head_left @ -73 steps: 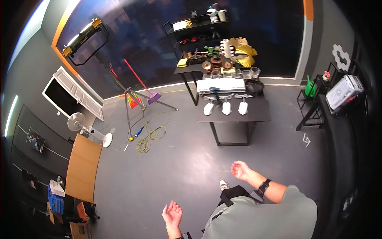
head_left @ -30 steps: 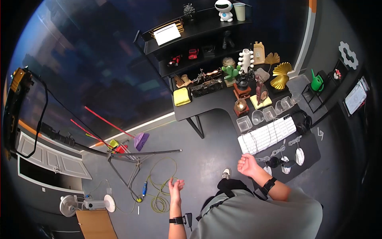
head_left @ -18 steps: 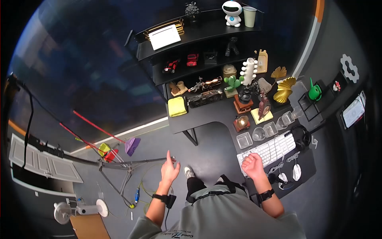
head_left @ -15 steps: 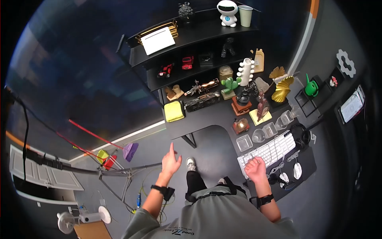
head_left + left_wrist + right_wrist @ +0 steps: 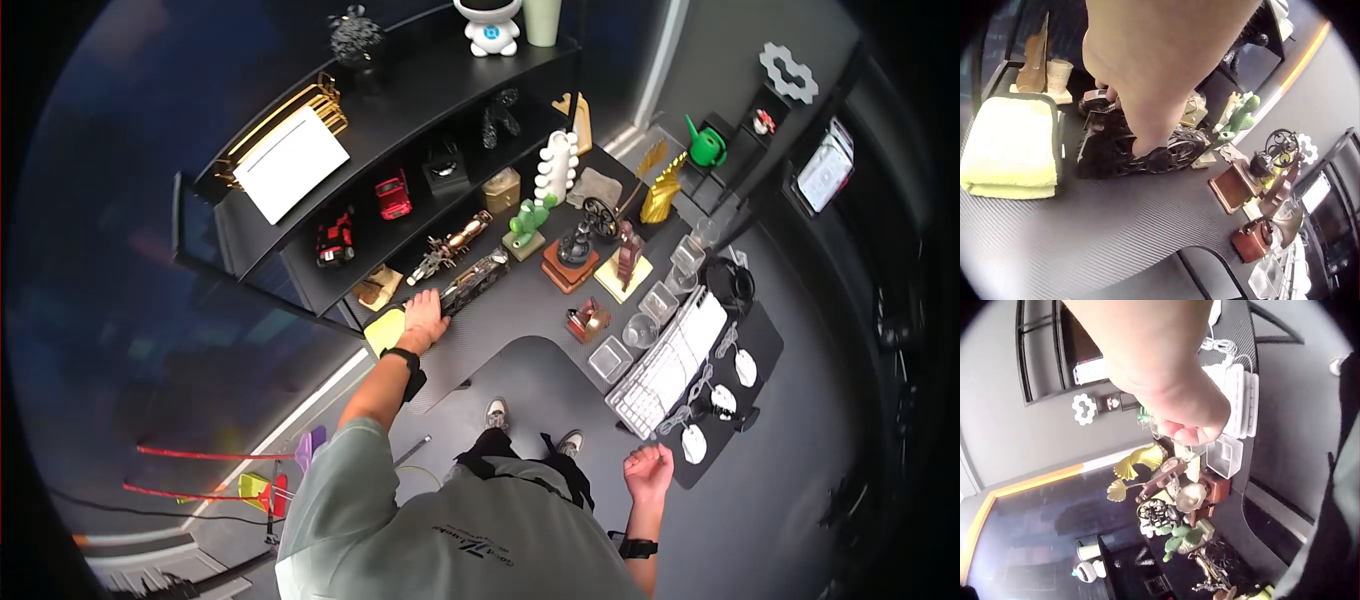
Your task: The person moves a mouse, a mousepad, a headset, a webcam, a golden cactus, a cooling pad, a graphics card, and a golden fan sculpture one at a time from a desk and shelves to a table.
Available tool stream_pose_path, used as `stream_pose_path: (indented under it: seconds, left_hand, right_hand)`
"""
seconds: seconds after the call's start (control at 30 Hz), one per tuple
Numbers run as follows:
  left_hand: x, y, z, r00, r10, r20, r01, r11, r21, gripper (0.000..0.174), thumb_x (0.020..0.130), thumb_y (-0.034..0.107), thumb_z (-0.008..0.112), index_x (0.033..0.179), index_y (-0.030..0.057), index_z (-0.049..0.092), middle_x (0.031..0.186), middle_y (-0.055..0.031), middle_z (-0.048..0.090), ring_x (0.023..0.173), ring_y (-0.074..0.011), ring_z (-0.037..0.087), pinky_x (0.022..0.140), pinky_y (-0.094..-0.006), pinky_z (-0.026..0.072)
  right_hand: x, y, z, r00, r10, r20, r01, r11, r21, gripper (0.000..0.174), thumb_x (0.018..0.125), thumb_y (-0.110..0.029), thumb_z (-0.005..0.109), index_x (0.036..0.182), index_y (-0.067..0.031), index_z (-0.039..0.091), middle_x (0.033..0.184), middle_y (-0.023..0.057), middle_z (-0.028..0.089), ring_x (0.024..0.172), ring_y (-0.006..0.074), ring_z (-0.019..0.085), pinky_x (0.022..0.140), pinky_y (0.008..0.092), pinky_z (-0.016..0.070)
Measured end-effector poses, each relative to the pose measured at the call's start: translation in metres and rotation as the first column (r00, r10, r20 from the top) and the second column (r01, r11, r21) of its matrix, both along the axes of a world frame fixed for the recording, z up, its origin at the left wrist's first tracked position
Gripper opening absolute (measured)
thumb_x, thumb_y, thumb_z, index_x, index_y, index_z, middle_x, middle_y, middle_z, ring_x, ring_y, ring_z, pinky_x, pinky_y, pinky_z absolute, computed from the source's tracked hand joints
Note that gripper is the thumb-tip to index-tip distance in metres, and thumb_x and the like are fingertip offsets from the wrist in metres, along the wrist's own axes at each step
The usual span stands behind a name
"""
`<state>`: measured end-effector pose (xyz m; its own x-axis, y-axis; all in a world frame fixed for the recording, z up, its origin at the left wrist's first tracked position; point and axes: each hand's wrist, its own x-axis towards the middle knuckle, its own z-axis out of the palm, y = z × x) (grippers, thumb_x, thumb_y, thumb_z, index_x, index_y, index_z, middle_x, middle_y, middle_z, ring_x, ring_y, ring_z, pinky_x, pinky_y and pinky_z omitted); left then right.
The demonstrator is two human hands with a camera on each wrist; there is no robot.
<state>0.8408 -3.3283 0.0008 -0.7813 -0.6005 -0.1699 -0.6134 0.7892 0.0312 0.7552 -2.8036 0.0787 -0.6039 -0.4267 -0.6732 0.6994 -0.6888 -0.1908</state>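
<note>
My left hand reaches over the end of a black graphics card on the desk. In the left wrist view its thumb lies on the near face of the card, with the fingers over the far side. A yellow cloth lies just left of that hand; in the left wrist view the cloth looks folded. My right hand hangs beside the desk's front edge near a white mouse, its fingers loosely curled around nothing. The right wrist view shows the same hand with curled fingers.
Behind the card stand a metal motorcycle model and a green cactus figure. Shelves with red toy cars rise at the back. Clear containers and white keyboards lie on the right part of the desk.
My left hand has moved forward from above the floor onto the graphics card. The view has shifted closer to the desk. My right hand is now lower, off the keyboards' edge.
</note>
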Motion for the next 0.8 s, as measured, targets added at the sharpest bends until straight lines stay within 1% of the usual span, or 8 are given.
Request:
stream_pose_path:
  seconds: [0.03,0.17,0.33,0.47,0.57,0.67,0.7,0.8]
  left_hand:
    - [-0.01,-0.003,0.006,0.999,0.046,0.025,-0.048,0.994,0.094,0.06,0.072,0.035,0.07,0.116,0.0034,0.043,0.116,-0.0132,0.052,0.112,-0.0287,0.048,0.096,-0.0408,0.0382]
    - [-0.026,-0.015,-0.011,0.997,0.067,0.04,-0.074,0.969,0.234,0.051,0.075,0.031,0.069,0.111,0.0049,0.044,0.113,-0.0138,0.055,0.11,-0.03,0.052,0.092,-0.0427,0.0416]
    - [-0.025,-0.021,-0.023,0.998,0.062,-0.02,-0.055,0.96,0.274,0.047,0.078,0.029,0.067,0.11,0.0043,0.043,0.103,-0.0175,0.061,0.098,-0.0345,0.059,0.083,-0.0435,0.0477]
    - [-0.007,0.001,-0.013,0.977,0.096,-0.191,-0.042,0.961,0.272,0.039,0.081,0.031,0.063,0.103,0.0025,0.048,0.099,-0.0198,0.062,0.096,-0.0372,0.059,0.082,-0.0454,0.0469]
    - [0.021,0.031,0.001,0.938,0.204,-0.281,-0.084,0.919,0.384,0.048,0.08,0.035,0.063,0.11,-0.0001,0.052,0.097,-0.0234,0.063,0.094,-0.0389,0.059,0.083,-0.0451,0.0461]
    - [0.059,0.075,0.017,0.867,0.336,-0.369,-0.094,0.836,0.541,0.051,0.078,0.039,0.065,0.108,-0.0015,0.057,0.095,-0.0238,0.064,0.094,-0.0363,0.061,0.082,-0.0415,0.0469]
    - [0.07,0.079,-0.01,0.836,0.351,-0.422,-0.051,0.815,0.577,0.051,0.078,0.04,0.065,0.105,-0.0022,0.059,0.094,-0.0222,0.065,0.092,-0.0338,0.063,0.082,-0.0388,0.0472]
    - [0.098,0.146,0.021,0.771,0.407,-0.49,0.039,0.738,0.674,0.044,0.079,0.035,0.067,0.101,-0.0026,0.061,0.089,-0.0159,0.067,0.085,-0.0231,0.064,0.078,-0.0338,0.0479]
  right_hand:
    - [0.013,0.003,0.003,0.999,-0.051,-0.005,0.051,0.999,-0.002,0.026,0.08,-0.021,0.053,0.06,-0.0141,0.037,0.06,-0.0028,0.041,0.06,0.0131,0.043,0.061,0.027,0.0365]
    - [0.056,0.007,0.015,0.973,-0.229,0.026,0.225,0.968,0.109,0.023,0.08,-0.02,0.053,0.062,-0.0126,0.041,0.063,-0.0019,0.044,0.062,0.0133,0.044,0.064,0.0276,0.038]
    - [0.083,0.013,0.01,0.97,-0.242,-0.021,0.243,0.968,0.064,0.023,0.08,-0.02,0.053,0.061,-0.0128,0.041,0.064,-0.0006,0.047,0.064,0.0144,0.047,0.065,0.029,0.0396]
    - [0.09,0.022,0.016,0.973,-0.23,-0.031,0.232,0.969,0.081,0.026,0.08,-0.021,0.053,0.06,-0.0133,0.039,0.064,0.0003,0.049,0.065,0.0153,0.048,0.065,0.0294,0.0395]
    - [0.098,0.041,0.01,0.982,-0.145,-0.123,0.153,0.986,0.066,0.026,0.081,-0.022,0.051,0.06,-0.0132,0.04,0.065,0.0014,0.05,0.065,0.0162,0.05,0.065,0.0304,0.0406]
    - [0.109,0.068,0.01,0.977,-0.148,-0.154,0.159,0.986,0.058,0.026,0.082,-0.022,0.05,0.06,-0.0135,0.04,0.065,0.002,0.051,0.065,0.0172,0.051,0.064,0.0308,0.0417]
    - [0.115,0.08,0.009,0.973,-0.174,-0.152,0.183,0.982,0.047,0.026,0.082,-0.022,0.05,0.06,-0.0135,0.04,0.065,0.002,0.051,0.065,0.0172,0.051,0.064,0.0308,0.0417]
    - [0.129,0.122,0.012,0.974,-0.185,-0.133,0.193,0.98,0.046,0.026,0.082,-0.021,0.05,0.059,-0.0135,0.04,0.064,0.0028,0.051,0.064,0.0186,0.052,0.063,0.0309,0.0428]
